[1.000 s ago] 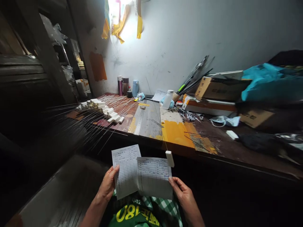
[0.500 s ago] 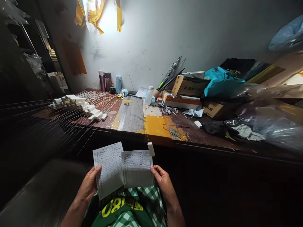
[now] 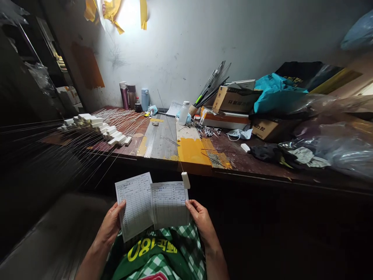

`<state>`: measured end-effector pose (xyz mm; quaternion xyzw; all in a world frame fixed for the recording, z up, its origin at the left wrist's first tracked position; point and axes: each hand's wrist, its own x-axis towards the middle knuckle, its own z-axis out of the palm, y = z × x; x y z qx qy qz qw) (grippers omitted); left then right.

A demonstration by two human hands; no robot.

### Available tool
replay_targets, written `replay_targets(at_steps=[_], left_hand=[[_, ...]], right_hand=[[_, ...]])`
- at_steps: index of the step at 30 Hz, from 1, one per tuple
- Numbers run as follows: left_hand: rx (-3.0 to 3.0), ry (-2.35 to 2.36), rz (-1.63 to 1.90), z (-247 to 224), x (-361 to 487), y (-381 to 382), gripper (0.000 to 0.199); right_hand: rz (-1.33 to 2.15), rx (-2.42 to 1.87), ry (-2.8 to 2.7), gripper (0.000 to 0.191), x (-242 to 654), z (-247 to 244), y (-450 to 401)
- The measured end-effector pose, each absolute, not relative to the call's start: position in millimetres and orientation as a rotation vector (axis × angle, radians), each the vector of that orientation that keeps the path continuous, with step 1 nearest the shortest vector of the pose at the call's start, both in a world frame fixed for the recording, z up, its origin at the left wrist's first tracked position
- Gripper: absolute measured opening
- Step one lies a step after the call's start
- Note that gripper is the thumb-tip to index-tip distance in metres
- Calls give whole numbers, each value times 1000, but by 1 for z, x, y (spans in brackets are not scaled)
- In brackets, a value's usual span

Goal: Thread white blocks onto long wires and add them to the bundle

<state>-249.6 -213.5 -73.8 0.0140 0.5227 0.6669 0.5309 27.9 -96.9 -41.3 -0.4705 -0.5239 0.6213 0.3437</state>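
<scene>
Our left hand [image 3: 112, 221] is nearly closed, thumb on top, pinching the left edge of a handwritten form, the left sheet [image 3: 135, 210]. Our right hand [image 3: 199, 217] is closed in much the same way on the right edge of a second form, the right sheet [image 3: 169, 210]. The two sheets meet in front of us, tilted differently, above a green checked apron [image 3: 186, 241] with yellow print.

At the upper right corner of the right sheet we see a single white block [image 3: 185, 181], with a thin rod [image 3: 167, 116] running up from it; we cannot tell whether our right hand also grips it.

Beyond the sheets lies the worktop [image 3: 236, 155], patched in the middle with yellow tape [image 3: 189, 149]. On its left we see a pile of white blocks [image 3: 117, 139] with many fine rods fanning out. Behind them stand a purple flask [image 3: 124, 97] and a light blue flask [image 3: 145, 100]. Near the wall, right of these, is a white-capped bottle [image 3: 183, 112]. Farther right we find a cardboard box [image 3: 233, 102], a face mask [image 3: 241, 133] and a turquoise bag [image 3: 274, 91].
</scene>
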Motion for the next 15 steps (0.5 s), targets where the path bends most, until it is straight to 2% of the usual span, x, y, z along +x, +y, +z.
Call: replay_targets(at_steps=[15], left_hand=[[54, 1252, 1621, -71, -249, -212, 21]], right_hand=[[1591, -1238, -1367, 36, 30, -48, -95]])
